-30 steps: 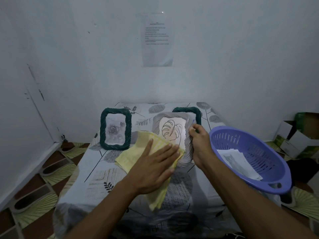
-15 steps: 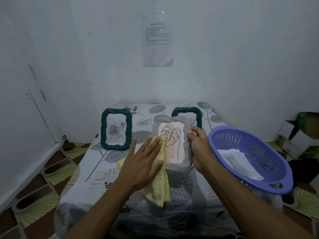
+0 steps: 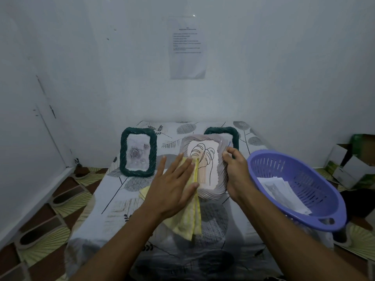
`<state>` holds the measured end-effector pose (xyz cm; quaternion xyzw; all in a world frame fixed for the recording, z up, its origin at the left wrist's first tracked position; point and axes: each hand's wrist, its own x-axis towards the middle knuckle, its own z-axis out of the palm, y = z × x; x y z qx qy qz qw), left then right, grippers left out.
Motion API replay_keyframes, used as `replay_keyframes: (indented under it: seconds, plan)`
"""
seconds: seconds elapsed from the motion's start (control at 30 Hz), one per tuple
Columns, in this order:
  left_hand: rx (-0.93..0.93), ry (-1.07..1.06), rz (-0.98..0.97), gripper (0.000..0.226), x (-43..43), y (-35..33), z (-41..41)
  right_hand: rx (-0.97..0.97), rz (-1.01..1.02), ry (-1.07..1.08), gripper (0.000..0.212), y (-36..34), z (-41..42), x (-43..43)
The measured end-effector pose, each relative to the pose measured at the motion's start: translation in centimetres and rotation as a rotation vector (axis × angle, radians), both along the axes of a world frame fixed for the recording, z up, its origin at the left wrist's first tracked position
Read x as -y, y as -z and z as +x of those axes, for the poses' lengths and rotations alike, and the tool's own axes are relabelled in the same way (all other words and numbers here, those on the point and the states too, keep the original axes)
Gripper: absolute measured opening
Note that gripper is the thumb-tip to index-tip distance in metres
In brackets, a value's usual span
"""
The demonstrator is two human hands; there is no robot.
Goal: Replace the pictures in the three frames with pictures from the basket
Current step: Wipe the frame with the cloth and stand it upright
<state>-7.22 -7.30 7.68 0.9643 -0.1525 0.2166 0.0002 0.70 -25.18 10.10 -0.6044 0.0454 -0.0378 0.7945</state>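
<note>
Reaching in from the bottom edge, two bare forearms stretch over a table (image 3: pixel 113 201) covered in a leaf-print cloth. The left hand (image 3: pixel 172 185) lies flat with fingers spread, pressing a yellow cloth (image 3: pixel 187 222) against the left side of a pale ribbed frame (image 3: pixel 221 185); the cloth's loose end hangs down toward the near edge. The right hand (image 3: pixel 236 171) curls around that frame's right rim, fingers at its upper corner, holding it tilted up. Inside it shows a line drawing of a leaf (image 3: pixel 203 157). To the right, a purple basket (image 3: pixel 300 216) sits tipped at the table's side, with loose pictures (image 3: pixel 282 191) lying in it. Farther back on the left, a dark green frame (image 3: pixel 122 151) stands upright with a rose picture (image 3: pixel 136 153). A second green frame (image 3: pixel 235 134) stands behind the pale one, mostly hidden. On the wall beyond hangs a printed sheet (image 3: pixel 187 47).
</note>
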Motion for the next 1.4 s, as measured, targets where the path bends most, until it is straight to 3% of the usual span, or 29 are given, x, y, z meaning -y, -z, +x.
replay_keyframes:
  seconds: [0.13, 0.33, 0.53, 0.7, 0.8, 0.93, 1.1, 1.4]
  plan:
    - [-0.055, 0.135, -0.014, 0.064, 1.4, 1.5, -1.3, 0.019, -0.007, 0.044, 0.019, -0.8, 0.4, 1.0]
    - [-0.038, -0.043, -0.123, 0.069, 2.1, 2.5, -1.6, 0.032, -0.013, 0.019, 0.019, -0.1, -0.7, 0.7]
    - [-0.008, -0.057, -0.175, 0.075, 3.0, -0.2, 1.0, 0.031, -0.019, -0.056, 0.018, -0.6, -1.1, 0.0]
    - [0.015, 0.078, -0.081, 0.059, 4.1, -0.9, 1.2, 0.039, 0.053, -0.061, 0.021, -1.5, -0.8, 0.8]
    - [-0.005, 0.143, -0.031, 0.056, 4.4, 0.1, 0.4, 0.022, 0.107, -0.075, 0.022, -1.6, -0.8, 1.6]
    - [0.033, 0.055, -0.029, 0.056, 3.5, -1.3, 2.8, -0.005, 0.069, -0.127, 0.022, 0.2, -1.7, 0.9]
    - [0.001, 0.233, -0.002, 0.054, 2.9, -0.4, 1.3, -0.005, 0.072, -0.052, 0.018, -0.7, -0.8, 1.7]
    - [-0.217, 0.016, -0.14, 0.065, -2.1, 9.2, -0.6, -0.04, -0.283, 0.092, 0.012, 2.1, -0.9, 1.8]
